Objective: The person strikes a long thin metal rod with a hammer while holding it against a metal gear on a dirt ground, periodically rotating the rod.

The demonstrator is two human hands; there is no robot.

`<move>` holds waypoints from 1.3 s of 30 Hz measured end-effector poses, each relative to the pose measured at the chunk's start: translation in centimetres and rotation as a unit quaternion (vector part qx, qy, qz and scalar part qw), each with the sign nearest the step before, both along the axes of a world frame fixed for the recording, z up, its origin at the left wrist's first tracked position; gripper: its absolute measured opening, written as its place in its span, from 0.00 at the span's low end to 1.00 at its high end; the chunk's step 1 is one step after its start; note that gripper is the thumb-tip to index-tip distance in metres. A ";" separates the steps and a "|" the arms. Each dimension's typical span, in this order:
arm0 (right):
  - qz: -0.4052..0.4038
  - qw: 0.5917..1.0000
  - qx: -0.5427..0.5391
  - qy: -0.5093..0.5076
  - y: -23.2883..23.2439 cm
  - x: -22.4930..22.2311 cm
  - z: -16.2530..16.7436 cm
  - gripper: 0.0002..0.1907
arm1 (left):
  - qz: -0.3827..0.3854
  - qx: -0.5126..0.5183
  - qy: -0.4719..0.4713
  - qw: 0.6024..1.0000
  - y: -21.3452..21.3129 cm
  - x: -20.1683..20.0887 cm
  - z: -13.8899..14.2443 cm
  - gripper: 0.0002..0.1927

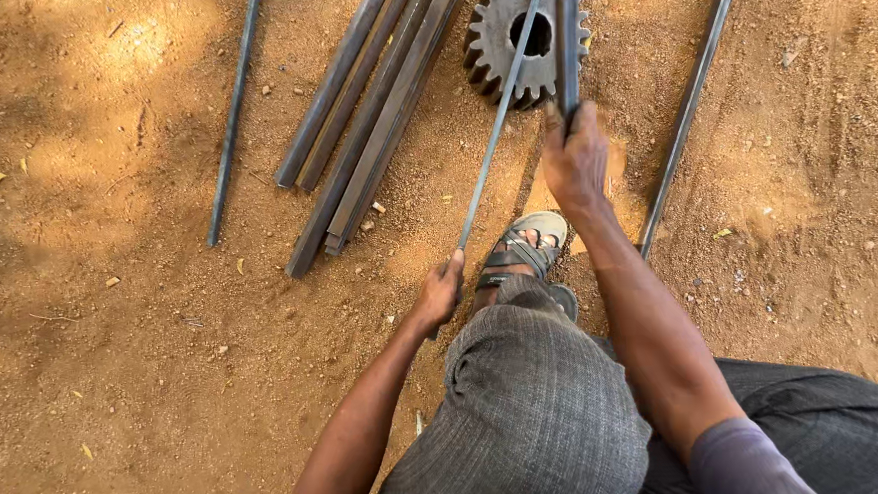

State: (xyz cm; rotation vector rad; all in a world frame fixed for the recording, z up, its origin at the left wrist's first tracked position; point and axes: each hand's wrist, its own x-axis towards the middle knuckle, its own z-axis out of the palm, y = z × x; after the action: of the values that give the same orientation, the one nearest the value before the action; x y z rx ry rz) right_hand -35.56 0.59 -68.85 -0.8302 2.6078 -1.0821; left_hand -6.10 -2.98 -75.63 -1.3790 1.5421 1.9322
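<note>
- crouching over bare ground, two metal pieces are held at once by one person; the view looks down past a bent knee in grey cloth [538,412].
- left hand [440,295]: its grip is pinched closed on the near end of a thin steel rod [498,124], which slants up and away across a toothed gear wheel [520,40] lying flat on the dirt.
- right hand [575,160]: fingers wrapped tight round a dark flat bar [567,30] that stands nearly upright just beside the gear's bore; whether its lower end touches the ground cannot be told, as it is hidden by the hand.
- a sandalled foot [524,248] is planted between the two hands, near the gear.
- judgement on doing this well: the thin rod is best kept steadied against the gear while the bar is held plumb; a firm grip low on the bar and weight kept on the foot should limit slipping on loose soil.
- surface: dry reddish-brown dirt ground [144,343] with pebbles, a few dry leaves and dappled sun.
- surroundings: a bundle of angle-iron lengths [372,120] lies left of the gear, a single rod [234,117] further left, another long rod [687,114] to the right. outdoors; no walls seen.
</note>
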 end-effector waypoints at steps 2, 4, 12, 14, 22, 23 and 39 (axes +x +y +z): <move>0.026 0.996 -0.084 0.033 0.5 -0.1 0.3 0.20 | 0.005 0.009 -0.004 1.000 0.4 1.2 -0.5 0.33; 0.035 0.987 -0.154 0.037 1.1 0.2 0.2 0.20 | -0.006 0.001 0.005 1.000 0.8 2.5 -1.2 0.35; -0.057 0.992 0.100 -0.046 1.4 0.0 -1.8 0.15 | -0.038 -0.026 -0.019 0.999 1.3 4.7 -1.4 0.35; -0.076 0.993 0.065 -0.064 1.7 -0.3 -2.3 0.15 | -0.034 -0.005 -0.015 0.999 1.1 4.8 -1.5 0.35; -0.087 0.978 0.148 -0.116 5.7 3.2 -3.8 0.12 | -0.062 -0.120 0.079 0.988 -2.7 0.6 3.0 0.28; -0.083 0.979 0.141 -0.120 5.7 3.3 -4.0 0.13 | -0.104 -0.173 0.090 0.975 -4.2 -0.9 4.3 0.26; -0.059 0.994 0.086 -0.045 5.9 4.4 -4.0 0.20 | 0.236 0.183 0.356 0.886 -7.8 -18.2 24.9 0.18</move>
State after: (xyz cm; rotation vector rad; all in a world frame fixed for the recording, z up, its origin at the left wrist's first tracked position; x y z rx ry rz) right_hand -31.21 6.45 -72.84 -0.5838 2.6561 -0.8849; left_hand -24.27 -10.75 -50.77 -0.9733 1.0074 3.0893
